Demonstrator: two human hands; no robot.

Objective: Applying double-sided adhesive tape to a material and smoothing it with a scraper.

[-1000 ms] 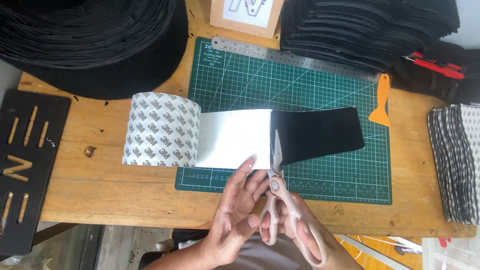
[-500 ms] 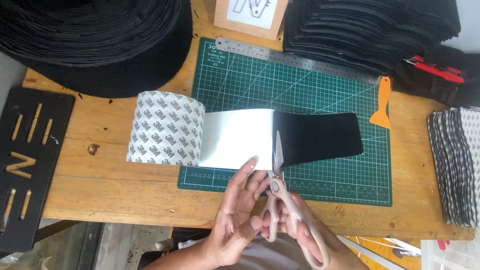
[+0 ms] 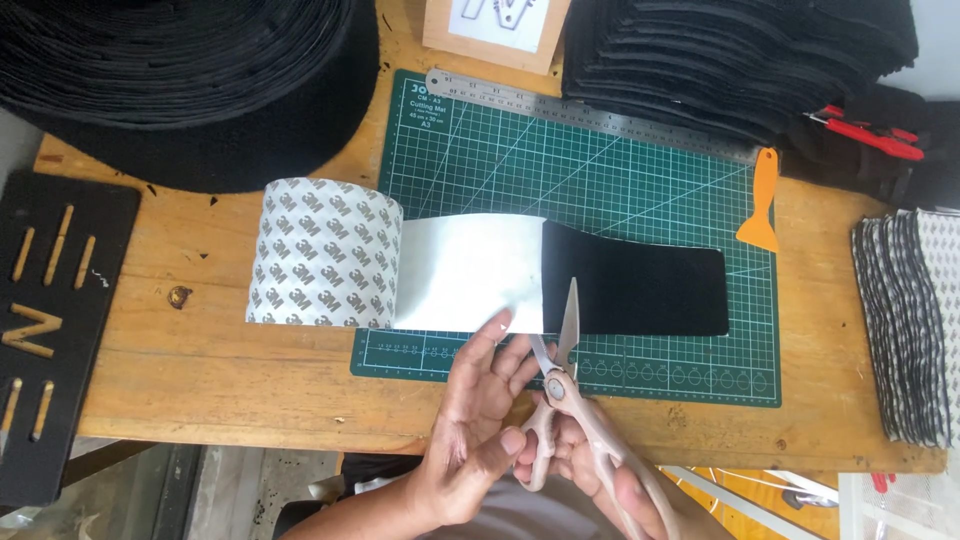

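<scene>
A wide roll of white adhesive sheet [image 3: 325, 255] lies on the wooden table, its loose end [image 3: 470, 272] unrolled onto the green cutting mat [image 3: 620, 185]. A black rectangular piece [image 3: 640, 290] lies stuck on that end. My right hand [image 3: 600, 470] grips pale pink scissors [image 3: 560, 390], blades parted, the tip at the seam between white sheet and black piece. My left hand [image 3: 475, 420] rests its fingertips on the near edge of the white sheet, beside the blades.
A steel ruler [image 3: 590, 112] lies along the mat's far edge, an orange scraper [image 3: 762, 200] at its right. Black stacks sit at far left [image 3: 180, 70] and far right [image 3: 740, 50]. Patterned cut pieces [image 3: 905, 320] pile at right. A black board [image 3: 50, 300] with wooden strips sits left.
The scissors' blades have edged slightly further along the seam between white sheet and black piece. My left hand stays on the sheet's near edge.
</scene>
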